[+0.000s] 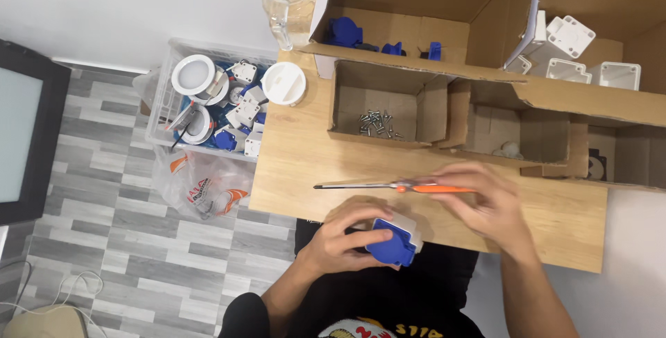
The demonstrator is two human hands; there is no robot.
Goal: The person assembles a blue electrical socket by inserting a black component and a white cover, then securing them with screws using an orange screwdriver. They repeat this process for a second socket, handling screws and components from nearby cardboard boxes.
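Hands: left [340, 241] grips a boxy blue-and-white plastic socket [395, 241], right [485, 203] clasps a slim orange-handled screwdriver [388, 186]

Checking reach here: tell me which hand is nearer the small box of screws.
Right. The right hand, holding the screwdriver, lies just below and right of the box of screws. The left hand sits lower, at the table edge, gripping the blue socket.

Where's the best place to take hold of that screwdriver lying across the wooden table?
Grip the screwdriver by its orange handle, coming from the right end, where the right hand is already closed on it. The thin dark shaft points left and offers little to grasp. The left hand is busy holding the blue and white socket at the table edge.
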